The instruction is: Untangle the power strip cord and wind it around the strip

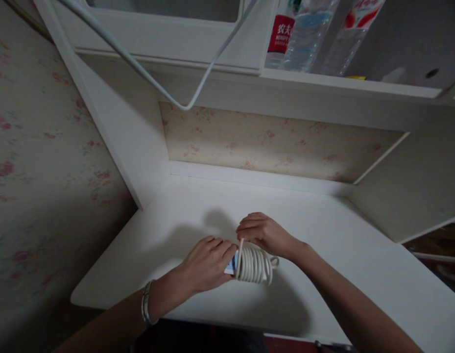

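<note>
A white cable (252,264) is wound in several close turns around a small block, whose white and blue end (230,264) shows beside my fingers. Wrapped around that end is my left hand (209,261), with a silver bangle on its wrist. My right hand (263,232) is closed above the coil, its fingertips at a raised stretch of the cable near the left end of the turns. A loose loop of cable sticks out at the coil's right end. Most of the block is hidden by the turns and my left hand. Both hands are above the white desk (168,211).
A pale cord (186,107) hangs in a V in front of the upper cabinet. Plastic bottles (308,34) stand on the shelf (352,84) at top right. Side panels (128,113) bound the desk, and flowered wallpaper (36,162) covers the left wall.
</note>
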Action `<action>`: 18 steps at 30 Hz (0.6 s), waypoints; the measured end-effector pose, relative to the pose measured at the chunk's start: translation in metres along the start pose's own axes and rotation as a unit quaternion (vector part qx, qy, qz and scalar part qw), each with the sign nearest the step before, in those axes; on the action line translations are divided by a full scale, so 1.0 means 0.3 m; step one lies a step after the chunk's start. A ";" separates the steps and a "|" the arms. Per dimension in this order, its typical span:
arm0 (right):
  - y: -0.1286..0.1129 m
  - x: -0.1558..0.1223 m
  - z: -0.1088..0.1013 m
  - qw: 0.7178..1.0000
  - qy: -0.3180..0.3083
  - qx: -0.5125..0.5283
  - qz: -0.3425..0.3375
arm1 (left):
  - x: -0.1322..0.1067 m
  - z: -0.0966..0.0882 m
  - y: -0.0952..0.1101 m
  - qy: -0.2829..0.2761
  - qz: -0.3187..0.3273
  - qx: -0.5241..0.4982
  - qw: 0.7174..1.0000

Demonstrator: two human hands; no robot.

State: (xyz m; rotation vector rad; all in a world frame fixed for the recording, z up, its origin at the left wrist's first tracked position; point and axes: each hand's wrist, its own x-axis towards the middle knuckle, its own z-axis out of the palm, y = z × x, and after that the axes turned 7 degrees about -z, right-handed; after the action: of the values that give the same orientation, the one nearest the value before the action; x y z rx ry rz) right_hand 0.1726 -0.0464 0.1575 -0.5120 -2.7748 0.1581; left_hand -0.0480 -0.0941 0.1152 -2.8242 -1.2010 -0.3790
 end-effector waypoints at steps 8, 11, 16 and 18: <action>0.015 -0.017 0.022 0.988 0.030 0.147 0.026 | -0.007 0.007 -0.003 0.020 0.019 -0.020 0.999; 0.007 -0.017 0.033 0.968 0.042 0.241 0.049 | -0.009 0.006 -0.002 0.044 0.043 -0.032 0.998; 0.038 -0.054 0.082 0.893 0.059 0.413 0.170 | 0.000 0.002 -0.002 0.072 0.036 -0.082 0.993; 0.066 -0.076 0.120 0.853 0.057 0.470 0.219 | 0.007 0.007 -0.002 0.084 0.045 -0.100 0.990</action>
State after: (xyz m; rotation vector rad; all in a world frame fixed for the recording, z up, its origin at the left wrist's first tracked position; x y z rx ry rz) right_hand 0.1876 -0.0382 0.1138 -0.7974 -2.0370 1.4277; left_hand -0.0465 -0.0919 0.1136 -2.9259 -1.0534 -0.7546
